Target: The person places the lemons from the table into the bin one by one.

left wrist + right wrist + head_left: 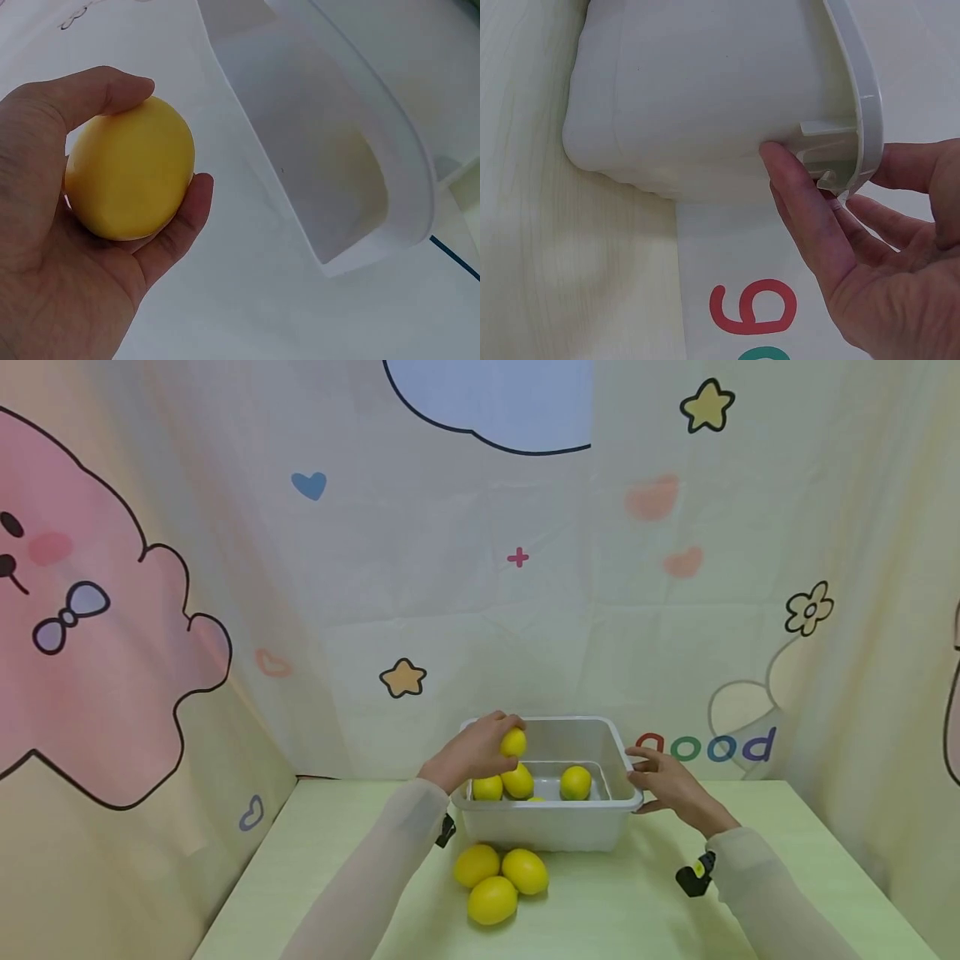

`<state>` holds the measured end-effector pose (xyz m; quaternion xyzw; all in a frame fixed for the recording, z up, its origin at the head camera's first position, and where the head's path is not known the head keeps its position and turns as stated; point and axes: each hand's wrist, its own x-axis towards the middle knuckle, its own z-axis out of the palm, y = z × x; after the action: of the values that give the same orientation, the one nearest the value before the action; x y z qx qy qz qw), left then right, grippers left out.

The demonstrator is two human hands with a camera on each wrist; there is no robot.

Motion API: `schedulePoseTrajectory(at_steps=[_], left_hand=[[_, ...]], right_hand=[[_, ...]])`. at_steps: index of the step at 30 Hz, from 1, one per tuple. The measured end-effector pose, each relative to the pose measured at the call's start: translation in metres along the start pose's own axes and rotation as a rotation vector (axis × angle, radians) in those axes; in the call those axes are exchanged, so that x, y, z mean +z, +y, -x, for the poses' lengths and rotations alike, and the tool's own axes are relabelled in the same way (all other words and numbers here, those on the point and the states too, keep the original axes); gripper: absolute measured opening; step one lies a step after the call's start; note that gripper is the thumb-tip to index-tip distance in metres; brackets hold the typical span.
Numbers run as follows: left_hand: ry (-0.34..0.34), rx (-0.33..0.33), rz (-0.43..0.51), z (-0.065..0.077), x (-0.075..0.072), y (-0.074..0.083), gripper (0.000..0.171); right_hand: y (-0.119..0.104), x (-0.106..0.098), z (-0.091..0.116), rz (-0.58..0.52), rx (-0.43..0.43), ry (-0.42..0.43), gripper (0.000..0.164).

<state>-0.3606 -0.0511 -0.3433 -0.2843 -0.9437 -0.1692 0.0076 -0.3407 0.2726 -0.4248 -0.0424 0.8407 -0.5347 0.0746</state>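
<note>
In the head view, my left hand (477, 748) holds a yellow lemon (513, 742) above the left side of a white plastic bin (551, 828). The left wrist view shows fingers and thumb curled round that lemon (131, 171), beside the bin's rim (360, 64). At the bin's right end, my right hand (672, 787) grips the rim; up close, its fingers (810, 214) reach under the lip against the outer wall (705, 82). Several lemons lie inside the bin, among them one lemon (576, 783) at the right, partly hidden by the front wall.
Three lemons (492, 900) sit clustered on the pale green table (615, 910) just in front of the bin. Behind the bin hangs a printed curtain (450, 610), close to its back edge. More curtain (892, 693) encloses the sides.
</note>
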Motion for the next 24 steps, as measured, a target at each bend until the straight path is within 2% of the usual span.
schedulePoseTrajectory(at_steps=[15,24], left_hand=[[-0.067,-0.074,0.037,-0.020,0.010,-0.013,0.048],[-0.107,-0.104,0.069,-0.024,0.018,-0.014,0.045]], right_hand=[[-0.002,0.001,0.001,0.006,0.008,-0.002,0.061],[-0.003,0.001,0.001,0.006,0.010,-0.005,0.061]])
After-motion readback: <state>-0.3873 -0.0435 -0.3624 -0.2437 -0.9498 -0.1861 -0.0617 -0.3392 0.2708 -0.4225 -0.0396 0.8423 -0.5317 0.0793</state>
